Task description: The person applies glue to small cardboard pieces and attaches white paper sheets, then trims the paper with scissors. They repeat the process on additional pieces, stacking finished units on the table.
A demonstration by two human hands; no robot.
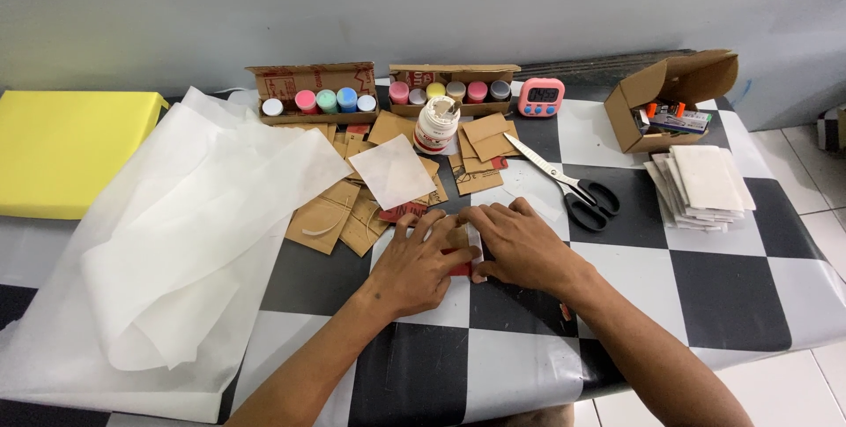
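Card piece (458, 261) is pressed flat on the table (723, 295) under the left hand (419, 264) and right hand (520, 246), fingers spread, nothing gripped. Even pressure along its edges is advised; scissors (573, 185) lie near.

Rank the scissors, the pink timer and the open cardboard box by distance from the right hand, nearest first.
From the right hand:
1. Scissors, just beyond it, to the right.
2. Pink timer, at the table's back edge.
3. Open cardboard box, far back right.

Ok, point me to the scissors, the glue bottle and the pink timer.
scissors (571, 185): head view, on the pivot where blades meet black handles.
glue bottle (435, 126): head view, on the white body with its red label.
pink timer (541, 96): head view, on the front face.
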